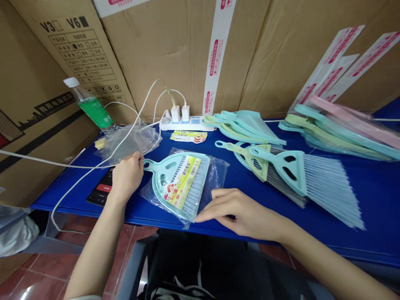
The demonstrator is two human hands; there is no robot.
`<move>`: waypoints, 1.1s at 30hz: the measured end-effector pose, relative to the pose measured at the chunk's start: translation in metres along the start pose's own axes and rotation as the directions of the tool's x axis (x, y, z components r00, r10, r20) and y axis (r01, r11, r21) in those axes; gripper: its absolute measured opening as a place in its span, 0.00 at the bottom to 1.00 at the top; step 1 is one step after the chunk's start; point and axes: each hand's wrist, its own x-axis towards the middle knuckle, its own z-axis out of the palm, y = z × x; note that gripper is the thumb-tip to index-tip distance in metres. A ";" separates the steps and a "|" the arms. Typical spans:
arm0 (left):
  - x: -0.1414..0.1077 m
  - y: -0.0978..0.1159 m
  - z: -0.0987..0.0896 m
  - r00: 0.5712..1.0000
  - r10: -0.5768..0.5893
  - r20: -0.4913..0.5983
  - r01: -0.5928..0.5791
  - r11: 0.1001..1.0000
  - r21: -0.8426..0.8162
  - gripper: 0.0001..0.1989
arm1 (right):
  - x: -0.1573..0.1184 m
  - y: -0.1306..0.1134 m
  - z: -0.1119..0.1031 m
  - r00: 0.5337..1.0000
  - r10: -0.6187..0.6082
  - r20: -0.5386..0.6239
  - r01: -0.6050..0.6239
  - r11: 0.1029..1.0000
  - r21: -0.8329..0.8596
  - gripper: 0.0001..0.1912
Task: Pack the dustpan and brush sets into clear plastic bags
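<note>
A light-green dustpan [158, 166] lies on the blue table with a small brush [196, 192] nested in it. A yellow-green label card [184, 183] with mushroom pictures lies across the brush, and a clear plastic bag [218, 173] surrounds the set. My left hand [128, 175] is closed at the end of the dustpan's handle; whether it grips the handle or the bag is hidden. At the front right corner of the dustpan rests a fingertip of my right hand [234, 210], its fingers stretched out and apart.
Loose brushes [287, 166] and stacked dustpans [246, 125] lie right of centre, with bagged sets [343, 129] beyond. Behind are label cards [189, 136] and a power strip [187, 123]. Clear bags [131, 141], a bottle [95, 110], a phone [101, 189] and a white cable [70, 196] are left.
</note>
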 end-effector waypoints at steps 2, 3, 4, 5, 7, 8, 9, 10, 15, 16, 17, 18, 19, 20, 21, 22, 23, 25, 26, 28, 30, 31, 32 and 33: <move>0.001 0.000 0.000 1.000 0.001 0.009 -0.001 1.000 0.009 0.14 | -0.002 0.001 0.000 0.999 0.011 0.035 -0.010 1.000 -0.019 0.22; 0.001 0.000 0.000 1.000 0.002 0.011 -0.002 1.000 0.010 0.14 | -0.004 0.002 0.000 0.998 0.023 0.051 -0.022 0.999 -0.029 0.23; 0.001 0.000 0.000 1.000 0.002 0.011 -0.002 1.000 0.009 0.14 | -0.005 0.002 0.000 0.998 0.035 0.059 -0.033 0.999 -0.036 0.23; 0.001 0.000 0.001 1.000 0.000 0.009 0.000 1.000 0.009 0.14 | -0.005 0.003 0.000 0.997 0.043 0.064 -0.040 0.998 -0.042 0.23; 0.001 -0.001 0.001 1.000 -0.004 -0.003 0.004 1.000 0.005 0.14 | -0.006 0.002 0.000 0.997 0.049 0.055 -0.047 0.998 -0.043 0.22; 0.001 -0.001 0.002 1.000 -0.006 -0.012 0.006 1.000 0.002 0.14 | -0.005 0.001 0.000 0.998 0.051 0.047 -0.049 0.998 -0.033 0.20; 0.001 -0.001 0.002 1.000 -0.006 -0.022 0.006 1.000 -0.005 0.14 | -0.005 0.000 0.000 0.998 0.052 0.039 -0.051 0.999 -0.017 0.18; 0.001 -0.001 0.003 0.999 -0.002 -0.033 0.002 1.000 -0.015 0.15 | -0.004 -0.001 -0.001 0.998 0.051 0.028 -0.051 0.999 0.000 0.16; -0.001 0.000 0.005 0.997 0.015 -0.076 -0.022 0.996 -0.085 0.16 | -0.003 -0.002 -0.006 0.995 0.029 -0.090 -0.040 0.991 -0.130 0.17; -0.002 0.000 0.005 0.995 0.010 -0.097 -0.020 0.995 -0.095 0.17 | -0.004 -0.001 -0.007 0.993 0.021 -0.119 -0.044 0.979 -0.201 0.19; -0.003 0.000 0.006 0.992 0.006 -0.128 -0.020 0.994 -0.107 0.17 | -0.005 0.000 -0.008 0.989 0.014 -0.144 -0.053 0.962 -0.268 0.20; -0.005 0.000 0.007 0.985 0.010 -0.170 -0.031 0.992 -0.123 0.18 | -0.006 0.000 -0.009 0.986 0.008 -0.167 -0.063 0.943 -0.328 0.21; -0.007 0.000 0.009 0.975 0.030 -0.219 -0.063 0.987 -0.146 0.18 | -0.007 0.002 -0.009 0.983 0.005 -0.186 -0.076 0.923 -0.378 0.22; -0.010 0.000 0.010 0.959 0.071 -0.273 -0.123 0.977 -0.176 0.18 | -0.008 0.003 -0.010 0.979 0.004 -0.202 -0.090 0.904 -0.419 0.21; -0.015 0.000 0.011 0.936 0.138 -0.325 -0.214 0.954 -0.211 0.18 | -0.008 0.004 -0.010 0.977 0.006 -0.212 -0.103 0.886 -0.451 0.19; -0.021 0.000 0.012 0.901 0.224 -0.372 -0.328 0.912 -0.246 0.18 | -0.008 0.006 -0.010 0.977 0.008 -0.215 -0.112 0.872 -0.477 0.17; -0.028 0.001 0.013 0.850 0.326 -0.413 -0.458 0.846 -0.275 0.18 | -0.008 0.007 -0.011 0.977 0.007 -0.215 -0.117 0.858 -0.500 0.14; -0.046 0.005 0.015 0.724 0.533 -0.438 -0.679 0.663 -0.315 0.18 | -0.008 0.010 -0.011 0.978 -0.008 -0.211 -0.110 0.833 -0.543 0.09; -0.055 0.007 0.016 0.654 0.627 -0.423 -0.756 0.572 -0.320 0.18 | -0.008 0.012 -0.011 0.979 -0.017 -0.205 -0.103 0.821 -0.562 0.08; -0.071 0.012 0.020 0.550 0.741 -0.385 -0.834 0.462 -0.302 0.27 | -0.008 0.013 -0.011 0.980 -0.037 -0.194 -0.087 0.799 -0.595 0.09; -0.081 0.016 0.023 0.520 0.770 -0.369 -0.853 0.445 -0.272 0.39 | -0.009 0.013 -0.012 0.981 -0.049 -0.186 -0.078 0.784 -0.616 0.11; -0.084 0.018 0.025 0.519 0.775 -0.361 -0.854 0.453 -0.257 0.39 | -0.009 0.013 -0.012 0.982 -0.050 -0.185 -0.078 0.779 -0.622 0.12; -0.085 0.019 0.027 0.521 0.776 -0.356 -0.853 0.462 -0.242 0.36 | -0.009 0.012 -0.012 0.982 -0.050 -0.185 -0.078 0.775 -0.627 0.12; -0.085 0.019 0.028 0.521 0.777 -0.352 -0.853 0.469 -0.229 0.31 | -0.009 0.010 -0.012 0.981 -0.052 -0.184 -0.078 0.771 -0.631 0.12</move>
